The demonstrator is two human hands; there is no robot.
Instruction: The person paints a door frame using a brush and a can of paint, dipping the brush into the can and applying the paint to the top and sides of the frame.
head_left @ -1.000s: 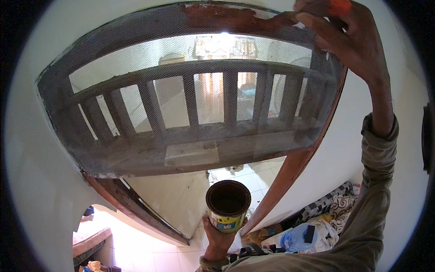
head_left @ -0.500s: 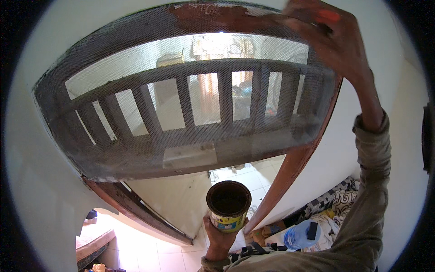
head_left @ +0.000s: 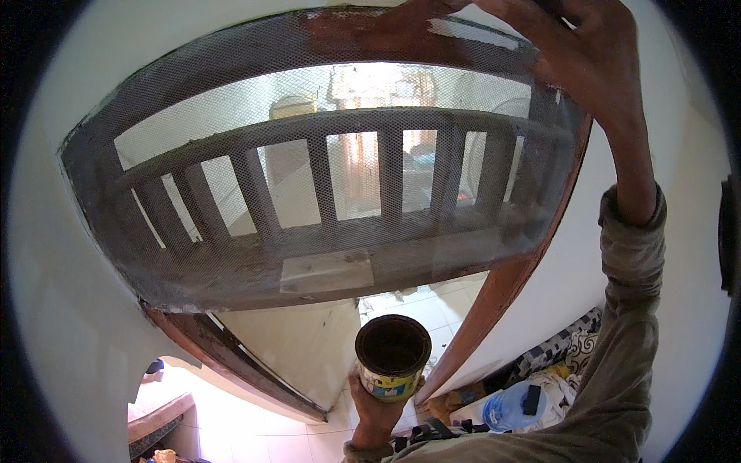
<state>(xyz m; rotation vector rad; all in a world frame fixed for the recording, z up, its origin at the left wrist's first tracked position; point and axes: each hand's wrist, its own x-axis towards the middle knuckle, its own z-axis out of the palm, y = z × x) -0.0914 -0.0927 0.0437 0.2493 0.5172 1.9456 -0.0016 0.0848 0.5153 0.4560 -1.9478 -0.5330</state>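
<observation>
Well apart, hands [head_left: 590,54] [head_left: 376,409]: right high, left around can [head_left: 391,386]

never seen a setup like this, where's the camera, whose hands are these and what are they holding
There's no robot: these are one person's bare hands, seen from a wide fisheye camera on their head, so straight edges look bent. The left hand holds a can with its open top facing up. The right hand is raised to the upper right of a mesh-covered wooden grille; the picture's edge cuts it off, so I can't tell what it holds. There's no worktop; lower down you see a tiled floor, and at lower right a blue bottle near patterned fabric.
</observation>
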